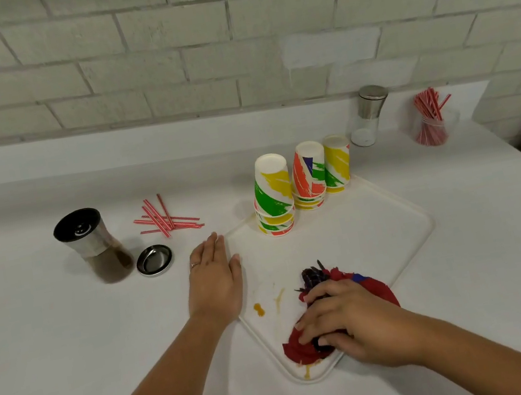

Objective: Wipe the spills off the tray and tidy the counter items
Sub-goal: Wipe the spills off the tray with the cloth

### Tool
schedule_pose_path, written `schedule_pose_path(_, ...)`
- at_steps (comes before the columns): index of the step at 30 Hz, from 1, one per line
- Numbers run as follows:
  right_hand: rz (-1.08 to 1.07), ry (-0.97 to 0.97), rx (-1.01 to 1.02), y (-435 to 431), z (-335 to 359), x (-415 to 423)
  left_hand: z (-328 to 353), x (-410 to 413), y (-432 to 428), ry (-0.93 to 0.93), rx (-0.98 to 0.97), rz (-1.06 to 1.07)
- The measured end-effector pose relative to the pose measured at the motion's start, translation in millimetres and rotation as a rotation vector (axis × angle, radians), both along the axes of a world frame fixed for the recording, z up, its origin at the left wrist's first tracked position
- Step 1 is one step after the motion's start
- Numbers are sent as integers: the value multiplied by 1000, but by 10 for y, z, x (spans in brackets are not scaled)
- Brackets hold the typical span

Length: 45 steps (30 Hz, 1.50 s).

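Observation:
A white tray (380, 232) lies turned like a diamond on the white counter. My right hand (347, 321) presses a crumpled red and dark cloth (335, 292) onto the tray's near corner. Orange-brown spills (259, 309) mark the tray just left of the cloth, and a smear shows at the near rim. My left hand (212, 275) lies flat on the counter, fingers together, against the tray's left edge. Three stacks of upturned colourful paper cups (302, 183) stand at the tray's far corner.
A shaker with brown contents (95, 244) stands at the left with its loose metal lid (154, 260) beside it. Loose red striped straws (165, 219) lie behind them. A second shaker (367, 117) and a glass of straws (432, 123) stand by the brick wall.

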State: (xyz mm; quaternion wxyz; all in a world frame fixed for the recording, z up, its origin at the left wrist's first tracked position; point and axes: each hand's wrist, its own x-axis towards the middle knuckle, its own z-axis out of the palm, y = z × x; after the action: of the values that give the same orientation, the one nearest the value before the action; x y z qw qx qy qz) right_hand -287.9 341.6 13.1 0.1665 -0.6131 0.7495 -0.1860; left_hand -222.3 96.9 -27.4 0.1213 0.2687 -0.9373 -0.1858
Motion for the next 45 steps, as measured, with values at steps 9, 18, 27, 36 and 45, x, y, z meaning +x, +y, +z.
schedule_pose_path(9, -241, 54, -82, 222, -98, -41, -9, 111, -70, 45, 84, -42)
schedule_pose_path(18, -380, 148, -211, -338, -149, 23, -77, 451, -106, -73, -7, -87)
schedule_pose_path(27, -331, 185, -93, -359, -114, -255, -93, 460, -94, -39, 8, -90)
schedule_pose_path(36, -166, 221, -71, -471, -188, -65, -115, 471, -138, 19, 66, -102)
schedule_pose_path(45, -156, 271, -88, -856, -139, 24, -126, 473, -134, 26, 37, -105)
